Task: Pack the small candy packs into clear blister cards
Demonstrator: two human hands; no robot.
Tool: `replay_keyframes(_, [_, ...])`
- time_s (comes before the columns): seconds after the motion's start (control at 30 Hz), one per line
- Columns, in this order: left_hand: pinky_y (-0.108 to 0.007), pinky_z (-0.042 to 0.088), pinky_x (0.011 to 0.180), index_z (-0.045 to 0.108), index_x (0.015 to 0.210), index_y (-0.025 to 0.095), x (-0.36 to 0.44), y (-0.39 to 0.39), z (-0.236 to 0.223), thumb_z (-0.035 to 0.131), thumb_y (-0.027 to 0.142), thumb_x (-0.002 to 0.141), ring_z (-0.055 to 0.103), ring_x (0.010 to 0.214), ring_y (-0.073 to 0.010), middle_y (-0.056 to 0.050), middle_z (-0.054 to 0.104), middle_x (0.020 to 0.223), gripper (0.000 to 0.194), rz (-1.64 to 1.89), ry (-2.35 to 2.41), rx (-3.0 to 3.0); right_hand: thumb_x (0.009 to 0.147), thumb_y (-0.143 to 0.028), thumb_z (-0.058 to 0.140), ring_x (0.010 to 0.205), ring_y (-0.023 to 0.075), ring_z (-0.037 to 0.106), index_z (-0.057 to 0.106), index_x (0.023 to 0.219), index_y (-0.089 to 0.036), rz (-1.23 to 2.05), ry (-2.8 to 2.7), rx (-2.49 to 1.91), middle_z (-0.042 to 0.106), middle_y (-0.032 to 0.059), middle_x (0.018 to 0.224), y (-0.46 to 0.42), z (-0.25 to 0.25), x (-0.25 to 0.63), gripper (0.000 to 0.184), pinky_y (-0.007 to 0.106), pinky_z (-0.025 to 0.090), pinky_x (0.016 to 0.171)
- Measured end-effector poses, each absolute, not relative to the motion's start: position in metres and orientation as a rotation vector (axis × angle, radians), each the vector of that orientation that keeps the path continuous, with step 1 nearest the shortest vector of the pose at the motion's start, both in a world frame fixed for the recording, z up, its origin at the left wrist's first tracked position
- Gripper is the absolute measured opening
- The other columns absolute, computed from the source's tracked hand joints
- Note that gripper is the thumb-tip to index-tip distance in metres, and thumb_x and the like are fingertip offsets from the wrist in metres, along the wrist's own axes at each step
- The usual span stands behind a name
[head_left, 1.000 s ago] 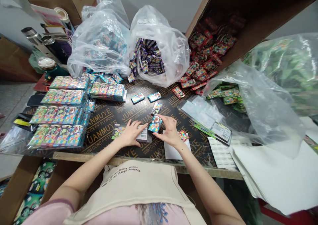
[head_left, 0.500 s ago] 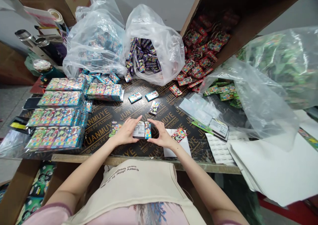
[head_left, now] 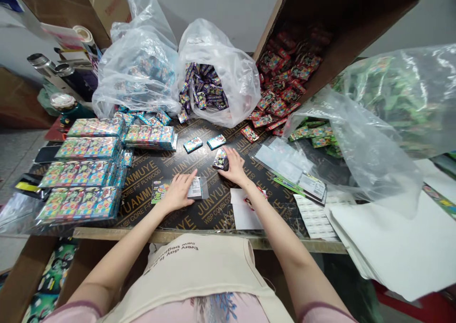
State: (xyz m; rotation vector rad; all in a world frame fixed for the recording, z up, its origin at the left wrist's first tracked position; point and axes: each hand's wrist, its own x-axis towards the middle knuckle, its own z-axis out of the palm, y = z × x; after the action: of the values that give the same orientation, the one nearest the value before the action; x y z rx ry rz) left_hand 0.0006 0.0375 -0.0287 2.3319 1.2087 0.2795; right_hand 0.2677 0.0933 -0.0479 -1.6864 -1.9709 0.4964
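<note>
Mid-frame, the right hand [head_left: 234, 169] pinched a small black patterned box [head_left: 220, 158]; the left hand [head_left: 177, 193], fingers [head_left: 190, 177] spread, touched a flat plastic-sleeved card [head_left: 195, 188].

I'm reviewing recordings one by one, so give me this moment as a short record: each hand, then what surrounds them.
Left hand: spread over a flat clear-wrapped pack
Right hand: thumb and fingers at a small dark packet; whether it is gripped is unclear
Beyond the hands: two blue packets, apart; a single red packet farther right
Left side: stacked multipacks
Back: bag of blue packets, bag of purple packets, open cardboard box with red packets inside
Right side: green packets, white sheets
</note>
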Motion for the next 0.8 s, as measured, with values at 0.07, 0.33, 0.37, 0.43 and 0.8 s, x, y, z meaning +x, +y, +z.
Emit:
replay_keyframes(0.07, [-0.056,0.02,0.11,0.024,0.147,0.024,0.001,0.038,-0.028,0.078,0.033,0.063,0.044,0.123,-0.031,-0.013,0.05,0.131,0.101,0.264,1.244,2.308,0.063,-0.027,0.069,0.123,0.0358,0.045,0.045,0.134,-0.02,0.573,-1.961,-1.651,0.052,0.0158,0.131,0.1,-0.047,0.269,0.076,0.054,0.03,0.1])
replay_keyframes(0.33, [-0.031,0.051,0.069,0.059,0.122,0.014,0.016,0.045,0.007,0.077,0.036,0.063,0.064,0.075,-0.0178,-0.008,0.068,0.09,0.066,0.563,1.038,1.006,0.067,-0.019,0.066,0.127,0.0236,0.048,0.038,0.14,-0.024,1.312,-2.223,-0.748,0.05,0.0058,0.139,0.052,0.027,0.24,0.079,0.039,0.035,0.108])
replay_keyframes(0.37, [-0.028,0.051,0.063,0.061,0.118,0.013,0.017,0.046,0.011,0.08,0.031,0.058,0.062,0.068,-0.015,-0.006,0.067,0.085,0.065,0.496,0.966,0.893,0.068,-0.019,0.065,0.128,0.0238,0.047,0.038,0.141,-0.025,1.327,-2.254,-0.724,0.049,0.0056,0.14,0.051,0.03,0.241,0.078,0.04,0.035,0.109])
replay_keyframes(0.43, [-0.025,0.05,0.058,0.066,0.105,0.012,0.019,0.046,0.014,0.083,0.022,0.05,0.061,0.063,-0.0125,-0.004,0.067,0.081,0.059,0.497,0.956,0.733,0.072,-0.02,0.063,0.131,0.0258,0.044,0.041,0.139,-0.025,1.183,-2.213,-0.9,0.047,0.0067,0.142,0.052,0.028,0.247,0.071,0.045,0.032,0.11])
replay_keyframes(0.8, [-0.035,0.056,0.069,0.062,0.088,0.012,0.035,0.04,0.004,0.086,0.033,0.05,0.067,0.068,-0.0179,-0.007,0.07,0.081,0.049,0.741,1.093,0.636,0.071,-0.042,0.069,0.133,0.0322,0.037,0.031,0.143,-0.028,0.642,-2.127,-1.18,0.043,0.0118,0.141,0.032,0.006,0.223,0.083,0.051,0.029,0.108])
